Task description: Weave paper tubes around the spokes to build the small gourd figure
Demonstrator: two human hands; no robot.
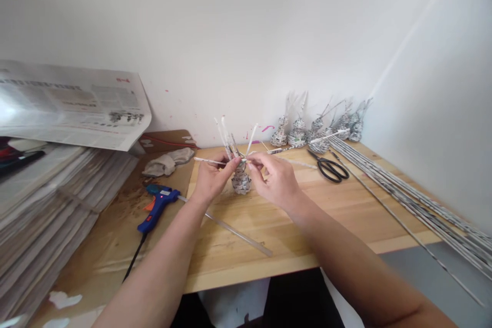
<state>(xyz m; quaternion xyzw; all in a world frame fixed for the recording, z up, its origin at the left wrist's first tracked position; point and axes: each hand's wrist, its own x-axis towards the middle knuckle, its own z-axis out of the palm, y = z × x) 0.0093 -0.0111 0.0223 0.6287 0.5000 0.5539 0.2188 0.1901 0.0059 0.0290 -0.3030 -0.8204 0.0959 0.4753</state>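
A small woven piece of rolled newspaper (241, 183) stands upright over the wooden table, with several paper strands sticking up and out from its top. My left hand (215, 177) is closed around its upper left side, thumb and fingers at the neck. On the other side my right hand (274, 177) pinches a paper strand close to the neck, thumb against forefinger. Both hands nearly meet at the top of the weave. Fingers partly hide the neck.
A blue glue gun (159, 207) with a long clear stick lies left of the hands. Black scissors (333, 169), long paper rolls (400, 189) and several woven pieces (299, 133) are at the right. Stacked newspapers (57, 215) fill the left. The table's front edge (253, 279) is near.
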